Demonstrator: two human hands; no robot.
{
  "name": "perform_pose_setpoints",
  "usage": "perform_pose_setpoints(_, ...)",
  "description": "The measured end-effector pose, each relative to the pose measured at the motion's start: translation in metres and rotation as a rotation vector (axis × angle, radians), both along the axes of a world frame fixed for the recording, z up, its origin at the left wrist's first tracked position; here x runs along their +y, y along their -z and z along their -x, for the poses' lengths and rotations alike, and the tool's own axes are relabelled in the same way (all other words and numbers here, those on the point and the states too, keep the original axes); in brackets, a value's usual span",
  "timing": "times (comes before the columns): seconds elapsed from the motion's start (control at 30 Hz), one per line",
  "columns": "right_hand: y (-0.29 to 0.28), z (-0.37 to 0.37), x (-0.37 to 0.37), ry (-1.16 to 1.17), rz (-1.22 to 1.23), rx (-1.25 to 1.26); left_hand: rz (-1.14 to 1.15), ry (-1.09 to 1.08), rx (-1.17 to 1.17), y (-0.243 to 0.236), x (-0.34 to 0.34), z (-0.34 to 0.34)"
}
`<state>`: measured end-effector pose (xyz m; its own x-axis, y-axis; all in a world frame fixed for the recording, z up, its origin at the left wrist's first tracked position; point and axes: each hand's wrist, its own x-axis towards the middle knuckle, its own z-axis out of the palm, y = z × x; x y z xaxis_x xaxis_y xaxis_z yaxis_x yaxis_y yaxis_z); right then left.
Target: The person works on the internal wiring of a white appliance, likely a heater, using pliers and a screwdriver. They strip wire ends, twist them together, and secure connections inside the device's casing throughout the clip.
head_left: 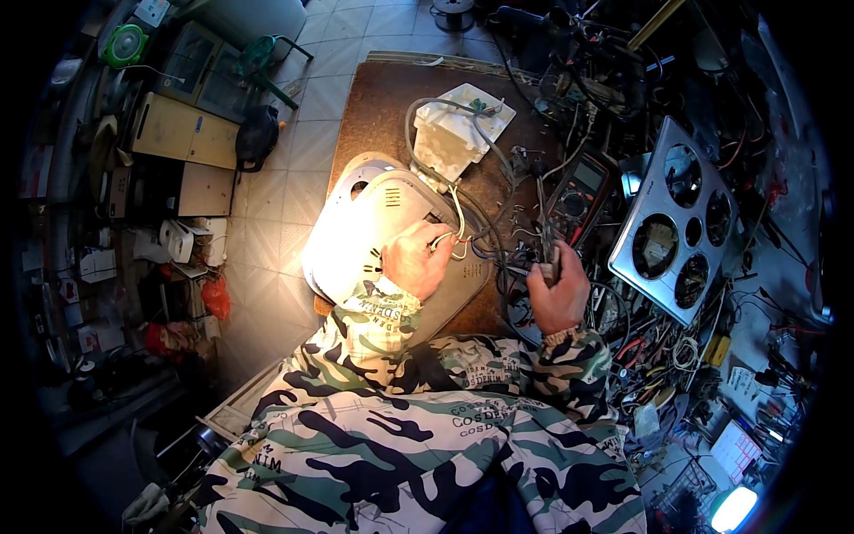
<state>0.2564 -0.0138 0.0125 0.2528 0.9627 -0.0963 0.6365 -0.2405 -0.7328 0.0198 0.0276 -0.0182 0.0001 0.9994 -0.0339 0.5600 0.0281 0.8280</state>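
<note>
My left hand [416,261] is over a pale, rounded appliance housing [418,200] with slots, its fingers pinched on thin white wires [456,233]. These wires join a grey cable [411,142] that loops around a white plastic box [463,125] farther back. To the right, my right hand [560,292] is closed around a slim, dark item whose kind I cannot make out. Beyond that hand lies a dark multimeter [580,191] with a screen and a dial. Loose dark cables run between my two hands.
The brown wooden tabletop [365,111] carries the work. On the right leans a silver metal panel [654,209] with round holes, above a heap of pliers and tools [658,347]. A bright lamp [734,509] glows at the lower right. Tiled floor [276,196] and a cabinet [182,129] are left.
</note>
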Motion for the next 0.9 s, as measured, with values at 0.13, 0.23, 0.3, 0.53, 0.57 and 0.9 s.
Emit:
perform_pose_setpoints(0.13, 0.045, -0.044, -0.045, -0.102, -0.002, -0.383, 0.068, 0.051, 0.000, 0.004, 0.003, 0.004)
perform_pose_setpoints(0.23, 0.072, -0.057, -0.078, -0.078, 0.105, -0.496, 0.111, 0.056, 0.037, -0.005, 0.004, 0.005)
perform_pose_setpoints(0.3, 0.081, -0.059, -0.087, -0.081, 0.160, -0.589, 0.109, 0.054, 0.030, -0.003, 0.003, 0.005)
perform_pose_setpoints(0.53, 0.048, -0.034, -0.050, -0.298, -0.178, -0.242, 0.132, 0.005, -0.130, 0.001, 0.002, 0.009)
perform_pose_setpoints(0.57, 0.029, -0.018, -0.028, -0.312, -0.184, -0.068, 0.068, 0.015, -0.154, 0.001, 0.002, 0.011)
perform_pose_setpoints(0.9, 0.023, 0.045, 0.107, -0.877, -0.055, 0.078, 0.229, -0.017, -0.243, -0.005, 0.004, 0.019)
